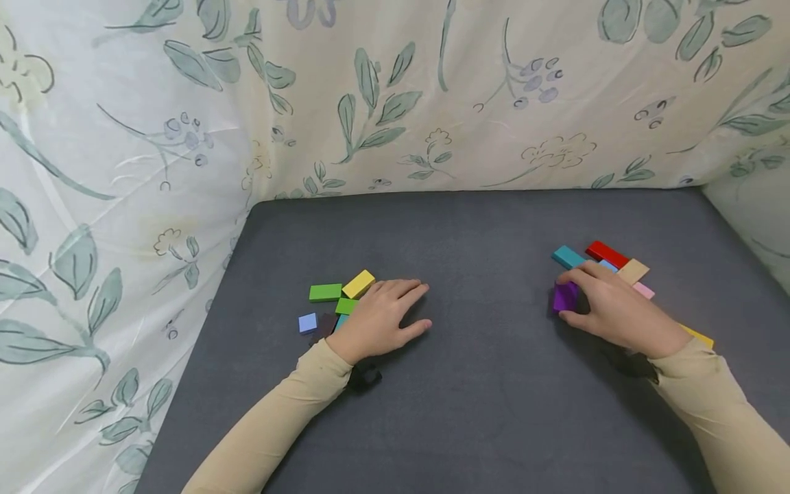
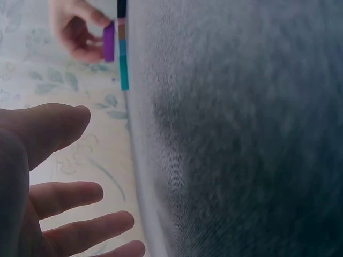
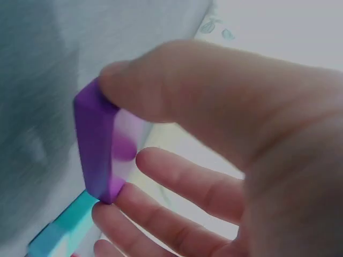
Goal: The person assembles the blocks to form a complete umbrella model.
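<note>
My right hand pinches a purple block between thumb and fingertips. In the right wrist view the purple block has the thumb on one end and fingers at the other. Close beyond that hand lie a teal block, a red block, a tan block and a pink block. My left hand, fingers spread and holding nothing, hovers beside a yellow block and green block. It partly hides more blocks in that group.
A light blue block lies at the left group's edge, near a dark brown block. Partly under the right wrist sits an orange-yellow block. The dark grey table meets a leaf-patterned curtain behind and at the sides.
</note>
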A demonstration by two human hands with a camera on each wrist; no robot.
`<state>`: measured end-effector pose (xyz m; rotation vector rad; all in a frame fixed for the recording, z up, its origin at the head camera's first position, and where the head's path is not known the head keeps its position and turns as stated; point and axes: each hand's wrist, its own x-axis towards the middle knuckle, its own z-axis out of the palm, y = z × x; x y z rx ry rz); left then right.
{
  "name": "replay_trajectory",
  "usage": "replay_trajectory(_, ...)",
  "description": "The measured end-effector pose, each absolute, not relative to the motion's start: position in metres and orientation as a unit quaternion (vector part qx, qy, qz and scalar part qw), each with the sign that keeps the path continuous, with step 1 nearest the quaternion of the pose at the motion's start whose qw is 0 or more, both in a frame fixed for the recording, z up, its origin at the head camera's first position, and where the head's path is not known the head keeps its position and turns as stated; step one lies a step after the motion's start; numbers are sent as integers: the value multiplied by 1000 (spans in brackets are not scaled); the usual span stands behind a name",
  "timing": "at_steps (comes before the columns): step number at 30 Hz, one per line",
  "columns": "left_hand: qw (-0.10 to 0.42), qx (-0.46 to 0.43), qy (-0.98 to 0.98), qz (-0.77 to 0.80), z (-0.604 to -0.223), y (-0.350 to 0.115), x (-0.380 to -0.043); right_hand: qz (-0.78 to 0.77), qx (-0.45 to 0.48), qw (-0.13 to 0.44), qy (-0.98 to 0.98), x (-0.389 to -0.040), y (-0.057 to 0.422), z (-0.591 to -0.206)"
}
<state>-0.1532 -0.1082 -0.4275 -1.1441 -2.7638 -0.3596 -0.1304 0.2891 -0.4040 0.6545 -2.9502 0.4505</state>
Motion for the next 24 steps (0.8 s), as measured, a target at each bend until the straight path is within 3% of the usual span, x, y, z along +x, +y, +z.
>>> replay_trajectory(24, 23, -392, -914, -103, -435, -98, -150, 190, 340, 32, -920, -161, 177, -420)
